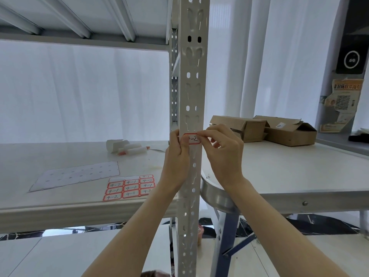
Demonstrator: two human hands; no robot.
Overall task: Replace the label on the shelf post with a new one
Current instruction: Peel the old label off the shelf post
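A white perforated shelf post (192, 80) runs up the middle of the view. On it sits a red-bordered white label (193, 139) marked "4-2". My left hand (176, 156) holds the label's left end against the post, its thumb covering part of the writing. My right hand (223, 150) pinches the label's upper right corner between thumb and forefinger. A sheet of red-bordered labels (129, 187) marked "4-1" and "4-2" lies on the shelf board to the left.
An empty label backing sheet (75, 175) lies on the shelf board (60, 204), with white marker pens (129, 149) behind it. Right of the post, open cardboard boxes (265, 129) sit on a white table (289, 176). Another shelf board (79, 19) is overhead.
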